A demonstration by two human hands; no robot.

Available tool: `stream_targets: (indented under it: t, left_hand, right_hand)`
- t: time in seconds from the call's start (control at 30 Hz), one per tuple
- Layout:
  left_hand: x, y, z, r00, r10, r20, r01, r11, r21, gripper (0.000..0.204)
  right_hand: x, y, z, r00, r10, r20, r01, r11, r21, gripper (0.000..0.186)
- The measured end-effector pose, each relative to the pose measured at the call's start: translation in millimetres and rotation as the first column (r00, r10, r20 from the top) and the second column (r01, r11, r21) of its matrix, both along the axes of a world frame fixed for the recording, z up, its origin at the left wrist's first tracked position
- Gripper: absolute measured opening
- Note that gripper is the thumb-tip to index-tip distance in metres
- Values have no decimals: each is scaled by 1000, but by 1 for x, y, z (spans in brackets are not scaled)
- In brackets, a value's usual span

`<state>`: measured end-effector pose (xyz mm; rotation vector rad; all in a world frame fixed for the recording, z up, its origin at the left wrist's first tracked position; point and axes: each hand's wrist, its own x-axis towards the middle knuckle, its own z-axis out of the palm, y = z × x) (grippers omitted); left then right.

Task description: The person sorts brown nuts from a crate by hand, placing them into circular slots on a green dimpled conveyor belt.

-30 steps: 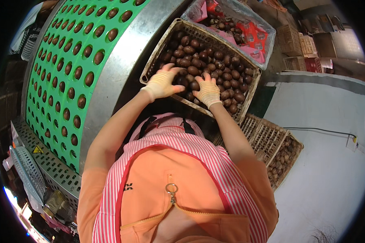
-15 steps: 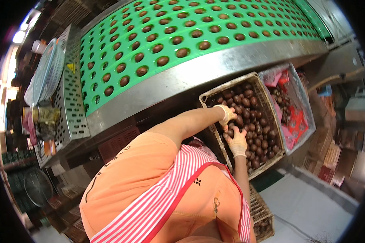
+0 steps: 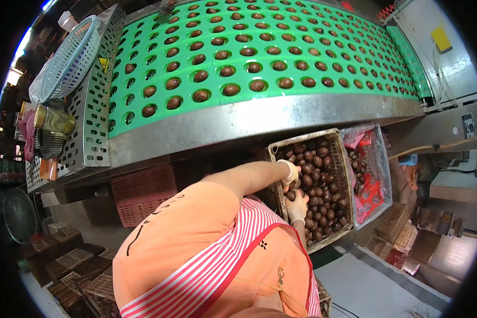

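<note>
A worn plastic crate holds many dark brown, oval fruits that look like passion fruits. Both my hands, in pale gloves with bare fingertips, are down at the crate's left side. My left hand curls its fingers over fruits near the left wall, partly hiding what it grips. Just below it, my right hand has its thumb and fingers closed round fruit. The two hands almost touch, with fruit between them.
A green belt with fruits in oval pockets runs behind a metal rail. Right of the crate stands a lined bin with fruits and red plastic. A pink crate sits under the rail; a blue basket is at far left.
My view has tilted up, so the belt and crates appear lower. My hands have drawn closer together at the crate's left side, with fingers still among the fruits.
</note>
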<state>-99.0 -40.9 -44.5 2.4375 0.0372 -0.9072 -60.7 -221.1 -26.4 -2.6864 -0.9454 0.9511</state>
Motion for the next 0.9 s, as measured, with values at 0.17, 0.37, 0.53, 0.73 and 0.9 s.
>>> stream_targets:
  t: [0.17,0.37,0.53,0.73,0.9]
  left_hand:
    - [-31,5,44,856,331,396,-213,925,-313,71]
    - [-121,71,105,502,820,274,-318,470,-824,41]
    - [-312,157,124,-38,856,515,-539,417,-732,36]
    - [-500,177,155,-518,854,42,-700,-395,-595,48]
    - [-547,183,96,-151,936,317,-988,-129,-90,55]
  right_hand:
    - [21,-22,-35,990,111,-88,-75,936,345,60]
    - [-2,-18,38,309,-260,-915,885,432,176,56]
    - [11,38,51,865,-26,-501,449,486,750,68]
    - [-55,206,116,695,186,-695,418,682,600,39]
    - [-155,348,143,718,692,-81,-340,449,826,43]
